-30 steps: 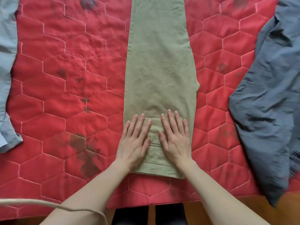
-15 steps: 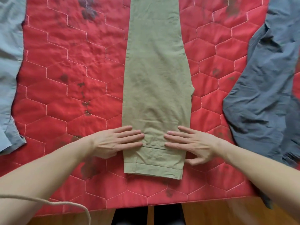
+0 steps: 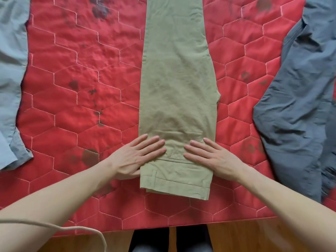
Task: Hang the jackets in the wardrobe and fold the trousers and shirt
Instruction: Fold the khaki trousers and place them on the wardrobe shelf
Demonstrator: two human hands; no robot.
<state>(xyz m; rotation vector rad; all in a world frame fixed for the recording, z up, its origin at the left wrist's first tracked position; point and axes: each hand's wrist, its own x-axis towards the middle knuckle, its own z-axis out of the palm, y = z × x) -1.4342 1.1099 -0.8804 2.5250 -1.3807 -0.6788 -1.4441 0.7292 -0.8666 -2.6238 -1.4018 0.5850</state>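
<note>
- Olive trousers (image 3: 177, 84) laid lengthwise down the middle of a red quilted mat (image 3: 81, 91), legs stacked, waistband end nearest the viewer.
- Left hand (image 3: 135, 157) flat, fingers straight, pressing the left edge near the waistband; gripping nothing.
- Right hand (image 3: 213, 157) flat likewise, fingertips pointing inward on the right edge; gripping nothing.
- Probably smoothing before a fold: best done by sweeping outward and up the legs, keeping both edges aligned, then lifting the waistband end over.
- Dark grey garment (image 3: 300, 99) crumpled well to the right, pale blue garment (image 3: 11, 84) at far left; neither touching the trousers.
- Loose cord (image 3: 76, 229) dangling by the left forearm, a possible snag.
</note>
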